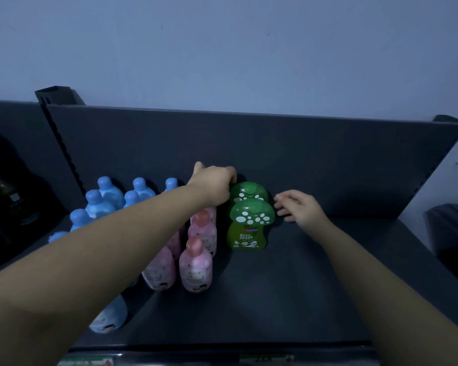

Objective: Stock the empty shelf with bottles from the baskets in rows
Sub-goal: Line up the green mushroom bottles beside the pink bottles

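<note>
- Grey shelf (302,286): your left forearm is crossing the pink bottles (196,268) left of the front green bottle (247,228); dipping is risking toppling them.
- Your left hand (214,186) is curling fingers onto the rear green bottle (250,190) behind it; shoving is risking tipping both.
- Your right hand (300,210) is hovering just right, loosely curled, empty.

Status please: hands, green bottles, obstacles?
Left hand at rear green bottle, grip unclear. Right hand open beside front green bottle. Pink bottles close left.

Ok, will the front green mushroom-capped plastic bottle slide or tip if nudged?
Pushed at its broad cap, the front green mushroom-capped plastic bottle may tip: the cap looks wider than the base. Pushed low, it probably slides on the smooth dark shelf.
</note>
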